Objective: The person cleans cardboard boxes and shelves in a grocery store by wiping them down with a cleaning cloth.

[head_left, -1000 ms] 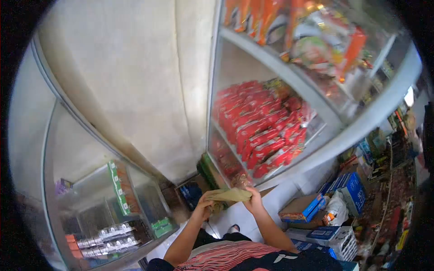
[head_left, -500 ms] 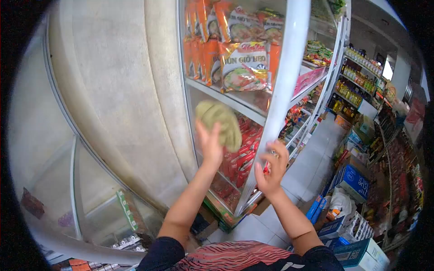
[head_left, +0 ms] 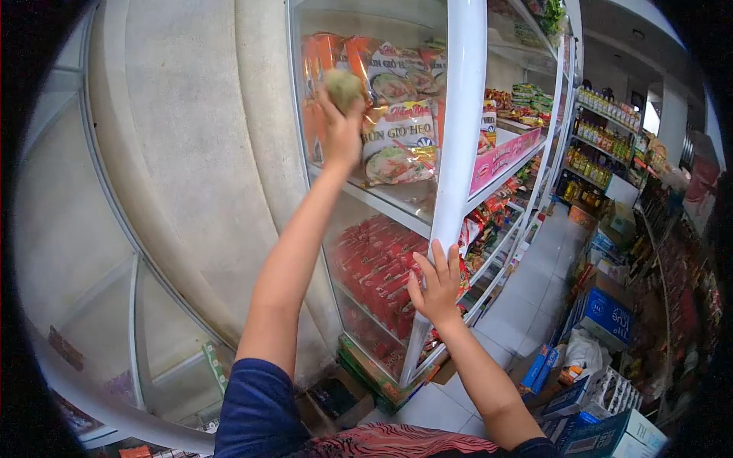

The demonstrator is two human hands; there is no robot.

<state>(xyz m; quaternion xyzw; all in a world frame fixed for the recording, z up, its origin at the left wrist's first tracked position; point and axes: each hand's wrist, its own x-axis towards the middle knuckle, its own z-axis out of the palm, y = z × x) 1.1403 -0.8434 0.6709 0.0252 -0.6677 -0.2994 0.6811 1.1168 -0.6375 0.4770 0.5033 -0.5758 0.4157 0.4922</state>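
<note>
My left hand [head_left: 341, 136] is raised and closed on a crumpled olive-green cloth [head_left: 343, 86], blurred a little by motion. It is at the glass side panel [head_left: 382, 210] of a white-framed display cabinet, in front of the upper noodle packets [head_left: 399, 145]. Lower down, my right hand [head_left: 438, 288] lies with spread fingers against the cabinet's white corner post [head_left: 460, 130], holding nothing. Red packets [head_left: 374, 263] fill the shelf below, behind the glass.
A pale wall [head_left: 191, 153] stands close on the left. To the right runs a tiled aisle [head_left: 527, 282], lined with blue cartons [head_left: 603, 311] and other goods. Bottles [head_left: 599, 137] stand on shelves at the far end. An open box [head_left: 336, 397] sits on the floor by the cabinet.
My left hand has moved up the glass with the cloth, from the lower shelf to the upper packets. My right hand has shifted slightly down and left onto the post.
</note>
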